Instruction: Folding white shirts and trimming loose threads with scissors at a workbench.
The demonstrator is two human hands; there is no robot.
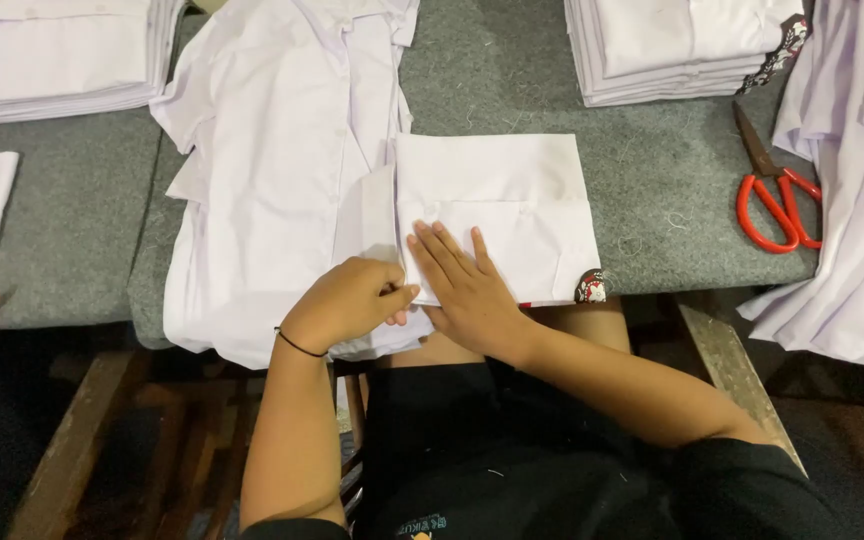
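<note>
We see 1 folded white shirt (497, 215): right hand (470, 285) flat, open on it; left hand (347, 300) pinching its edge. 2 stacks, 1 pr red scissors (777, 205).

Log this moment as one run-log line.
left hand: pinching edge of folded white shirt | right hand: flat on it | nearby: red scissors, shirt stack | surface: grey table

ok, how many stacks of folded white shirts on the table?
2 clear stacks: one at the top-left corner, one at top centre-right beside the red scissors. Both are cut off by the frame. The loose heap at the right edge isn't folded; more may lie outside the frame.
</note>
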